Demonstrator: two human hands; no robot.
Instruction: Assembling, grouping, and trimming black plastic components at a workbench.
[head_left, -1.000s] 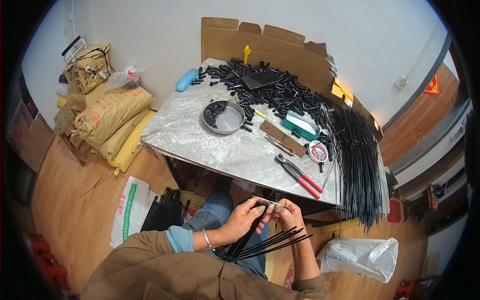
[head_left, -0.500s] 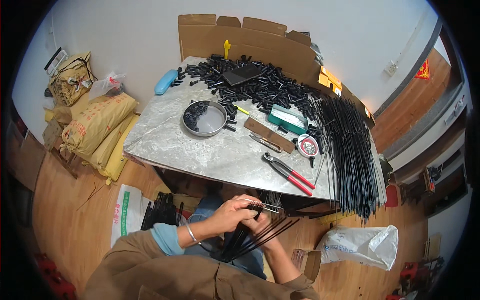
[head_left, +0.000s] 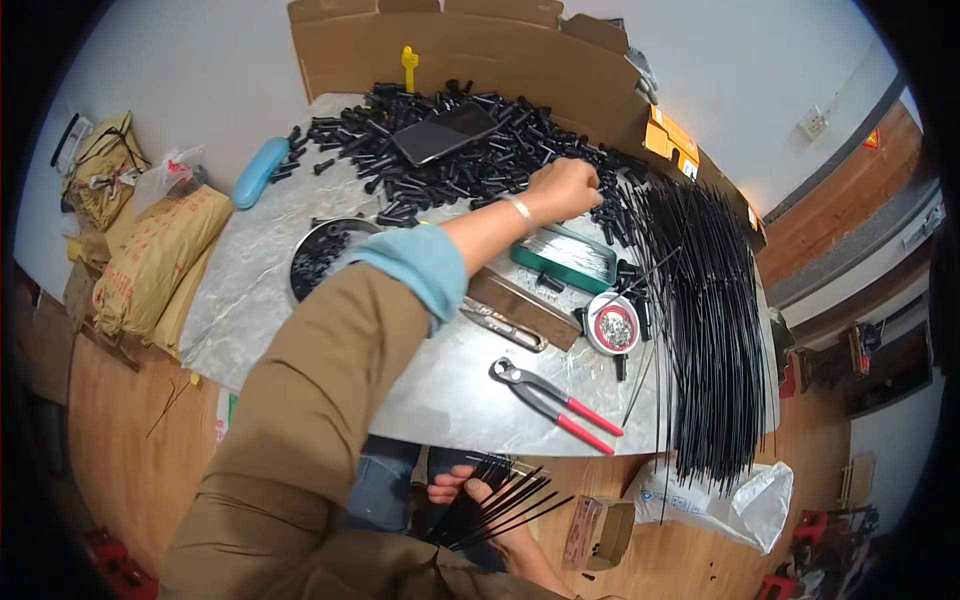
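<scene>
My left hand [head_left: 562,190] reaches across the table, above the edge of a pile of black bolt-shaped pieces [head_left: 440,180] and just beyond a green box of thin silvery pins [head_left: 570,255]. Its fingers are curled down and closed; what they grip, if anything, is hidden. Down at my lap, my right hand [head_left: 497,500] is closed around a bundle of thin black rods [head_left: 505,510], whose ends fan out to the right. A white cup with a red inside [head_left: 613,325] holds small silvery bits beside the box. Pincers with red handles [head_left: 560,405] lie near the front edge.
A large sheaf of long black rods [head_left: 715,340] overhangs the table's right side. A dark phone [head_left: 445,133] rests on the pile before a cardboard screen [head_left: 480,50]. My left sleeve partly covers a round metal pan [head_left: 300,255]. A blue case [head_left: 261,172] lies at the left.
My left hand has left the rods at my lap and moved up across the table to the pile. My right hand keeps the bundle low. The view has shifted nearer the table.
</scene>
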